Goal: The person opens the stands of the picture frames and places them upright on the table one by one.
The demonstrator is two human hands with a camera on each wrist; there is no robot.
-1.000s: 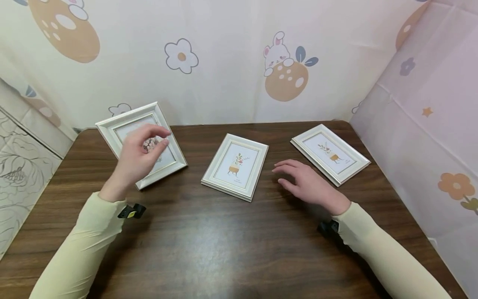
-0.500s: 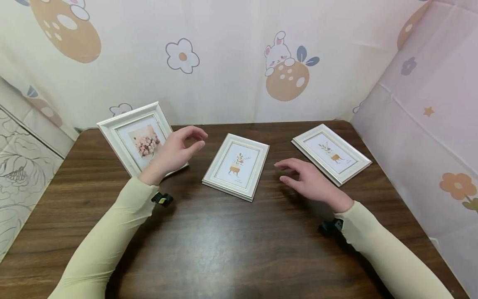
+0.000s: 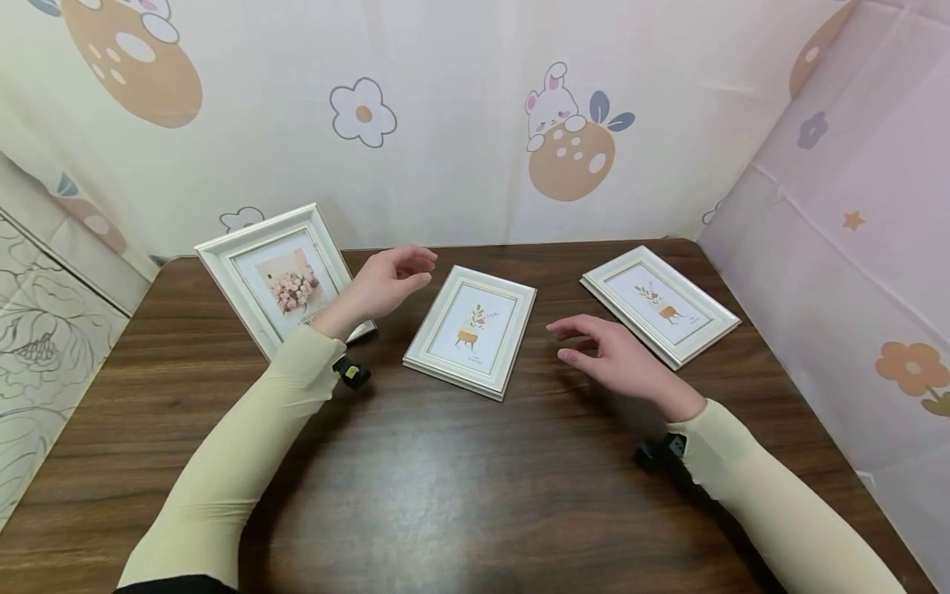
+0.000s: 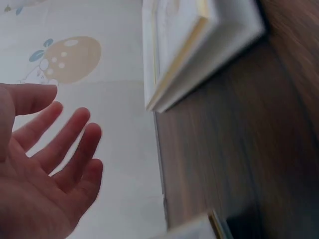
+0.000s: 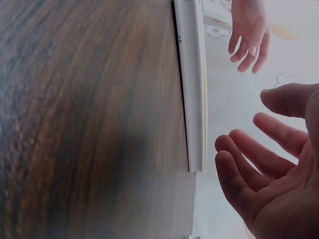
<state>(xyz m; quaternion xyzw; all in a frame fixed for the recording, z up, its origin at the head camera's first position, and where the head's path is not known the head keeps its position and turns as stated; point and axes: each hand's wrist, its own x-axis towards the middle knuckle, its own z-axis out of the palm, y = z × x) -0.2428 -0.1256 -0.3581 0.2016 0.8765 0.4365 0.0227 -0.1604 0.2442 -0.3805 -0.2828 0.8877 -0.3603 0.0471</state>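
My left hand (image 3: pixel 382 285) hovers with loosely bent fingers and holds nothing, between a white picture frame (image 3: pixel 215 260) with a pink flower photo and the middle white picture frame (image 3: pixel 469 334), which bears a potted-plant print. The flower frame stands propped up at an angle; the left wrist partly overlaps its lower right corner in the head view. The middle frame lies flat. Right of it, my right hand (image 3: pixel 604 355) is held low over the table, fingers relaxed and nothing in them. A third frame (image 3: pixel 660 305) with a similar plant print lies just beyond that hand.
The dark wooden table (image 3: pixel 416 495) ends at the back against a pale curtain (image 3: pixel 445 190) printed with rabbits and flowers. More printed cloth hangs on the right side (image 3: pixel 846 272). A small black device (image 3: pixel 351 373) sits on the left wrist, another (image 3: pixel 660 452) on the right.
My left hand has moved right from in front of the flower frame toward the middle frame, uncovering the photo. The right hand and all the frames stay where they were.
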